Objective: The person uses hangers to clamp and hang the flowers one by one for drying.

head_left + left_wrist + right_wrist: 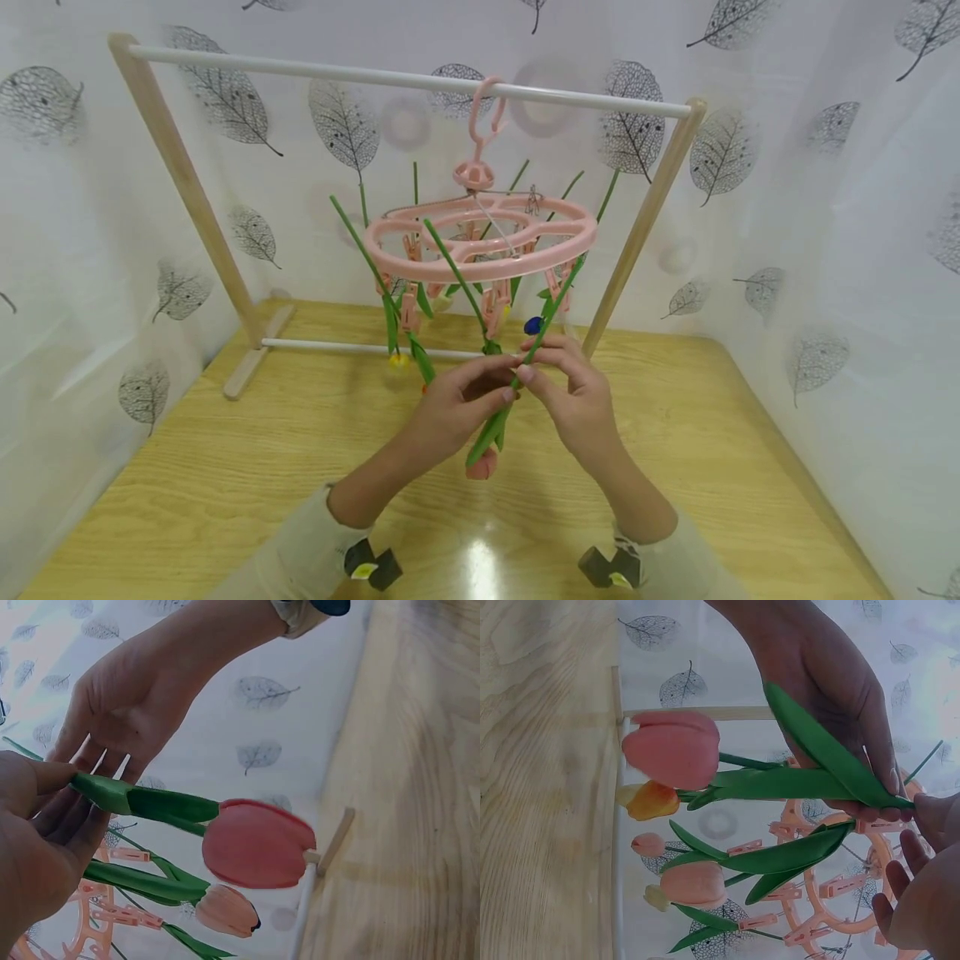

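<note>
An artificial pink tulip (482, 464) hangs head down between my hands, its green stem slanting up to the right. My left hand (461, 400) pinches it by the leaf base, thumb in front. Higher on the stem, my right hand (573, 387) pinches with thumb and index finger. The tulip's bloom (259, 844) and long leaves (780, 782) show large in the wrist views. Just behind hangs a round pink clip hanger (480, 271) with several upside-down tulips in its clothespins, among them a peach one (694, 884) and an orange-yellow one (652, 800).
The hanger's hook (480, 108) sits over the white top rod (315, 71) of a wooden stand (187, 192). A white lower bar (360, 346) runs close above the wooden table (337, 467). Leaf-patterned curtains (825, 208) enclose the back and sides. A blue bloom (533, 325) hangs behind my right hand.
</note>
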### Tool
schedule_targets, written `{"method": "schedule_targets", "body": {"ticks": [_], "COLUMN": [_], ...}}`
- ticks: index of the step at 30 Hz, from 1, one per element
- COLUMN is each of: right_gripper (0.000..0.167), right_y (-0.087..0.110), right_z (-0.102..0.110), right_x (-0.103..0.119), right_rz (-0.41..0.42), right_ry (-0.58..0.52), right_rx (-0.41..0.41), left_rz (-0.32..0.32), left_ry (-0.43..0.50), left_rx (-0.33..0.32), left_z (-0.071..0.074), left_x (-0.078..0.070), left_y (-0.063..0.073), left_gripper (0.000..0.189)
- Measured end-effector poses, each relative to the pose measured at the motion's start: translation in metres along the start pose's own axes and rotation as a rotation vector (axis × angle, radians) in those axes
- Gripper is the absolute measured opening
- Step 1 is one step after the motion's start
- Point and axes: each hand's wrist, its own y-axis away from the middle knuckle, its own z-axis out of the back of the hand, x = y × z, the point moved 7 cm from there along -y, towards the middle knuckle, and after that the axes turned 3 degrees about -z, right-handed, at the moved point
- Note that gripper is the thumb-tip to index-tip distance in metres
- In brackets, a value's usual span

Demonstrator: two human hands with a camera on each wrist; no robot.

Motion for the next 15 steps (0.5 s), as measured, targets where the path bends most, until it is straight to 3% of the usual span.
{"method": "schedule_targets", "body": {"ticks": [6,15], "right_gripper": [0.016,0.016], "right_y": [-0.0014,-0.0013], "right_z": [0.0041,0.0049], "right_x": [0.0025,0.0037], "right_rz": [0.019,0.040], "right_ry": [0.013,0.000], "right_rx": [-0.043,-0.037], "left_rz": [0.004,0.026], "left_ry": [-0.027,-0.041], "left_rx": [0.014,0.051], "left_z": [-0.0012,-0.0028], "left_x": [0.0015,0.0045], "left_y": [-0.0002,0.0004], "left_gripper": [0.035,0.037]}}
